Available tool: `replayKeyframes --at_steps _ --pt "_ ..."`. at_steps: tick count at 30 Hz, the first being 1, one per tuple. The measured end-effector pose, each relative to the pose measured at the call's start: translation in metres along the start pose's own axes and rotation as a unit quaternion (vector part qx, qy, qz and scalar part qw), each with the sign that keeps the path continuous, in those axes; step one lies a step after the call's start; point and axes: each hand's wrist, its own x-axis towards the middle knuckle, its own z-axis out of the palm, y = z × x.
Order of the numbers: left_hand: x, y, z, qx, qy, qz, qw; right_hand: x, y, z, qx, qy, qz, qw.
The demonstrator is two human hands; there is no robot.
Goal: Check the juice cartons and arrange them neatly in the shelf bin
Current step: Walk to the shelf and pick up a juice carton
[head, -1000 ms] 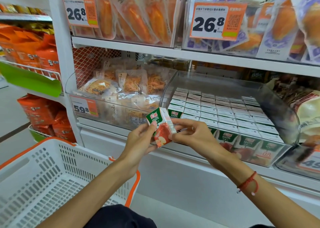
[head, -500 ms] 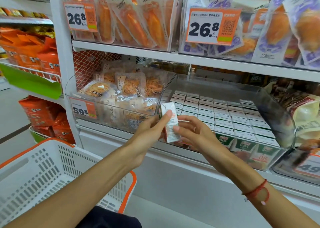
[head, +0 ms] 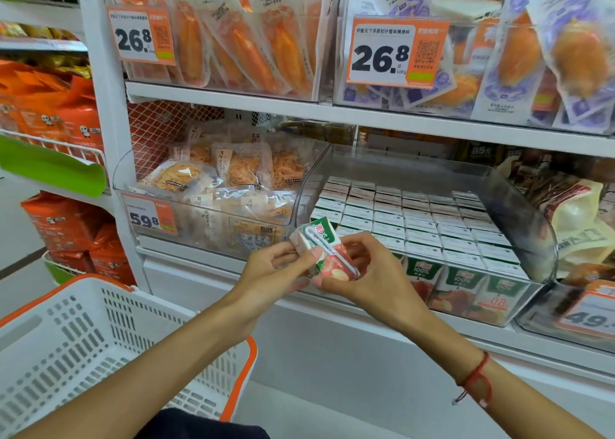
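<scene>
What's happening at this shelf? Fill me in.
A person stands at a shop shelf and holds one small juice carton in both hands, the left hand and the right hand, tilted with its straw side up. It is outside the clear shelf bin, where the other cartons stand in neat rows. A white basket sits at lower left.

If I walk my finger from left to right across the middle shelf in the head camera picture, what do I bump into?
59.8 price tag → clear bin of shredded snack packs → clear shelf bin with rows of juice cartons → beige and red snack bags.
</scene>
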Motion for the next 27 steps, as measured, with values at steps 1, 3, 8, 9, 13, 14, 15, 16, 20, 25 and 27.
replayKeyframes --at_steps 1,3,8,9,13,14,15,16,20,25,27 --pt "0.000 0.002 -0.002 0.007 -0.009 0.004 1.000 0.000 0.001 -0.003 0.015 -0.012 -0.002 1.000" --pt "0.000 0.008 -0.006 0.025 -0.027 0.027 0.999 0.002 -0.001 -0.011 0.087 -0.038 -0.015 0.995" --pt "-0.004 0.020 -0.008 0.118 -0.055 0.155 0.979 0.003 -0.003 -0.016 0.142 -0.053 -0.077 0.985" --pt "-0.005 0.020 -0.008 0.121 -0.060 0.177 0.975 0.002 -0.004 -0.016 0.121 -0.045 -0.102 0.986" --pt "-0.005 0.018 -0.006 0.125 -0.063 0.228 0.964 0.002 -0.005 -0.023 0.046 -0.002 -0.201 0.979" --pt "-0.004 0.018 -0.007 0.128 -0.063 0.236 0.961 0.003 -0.005 -0.025 0.038 0.001 -0.213 0.976" --pt "-0.004 0.019 -0.008 0.134 -0.064 0.240 0.959 0.003 -0.005 -0.026 0.032 0.003 -0.220 0.975" --pt "-0.003 0.019 -0.009 0.140 -0.066 0.242 0.958 0.003 -0.005 -0.027 0.027 0.004 -0.224 0.974" --pt "-0.003 0.022 -0.009 0.144 -0.080 0.238 0.957 0.002 -0.005 -0.026 0.020 0.012 -0.228 0.973" --pt "-0.002 0.022 -0.012 0.079 -0.076 0.182 0.977 0.000 -0.009 -0.024 0.058 0.001 -0.202 0.978" --pt "-0.002 0.020 -0.012 0.019 -0.068 0.127 0.989 0.002 -0.011 -0.023 0.068 -0.024 -0.175 0.982"
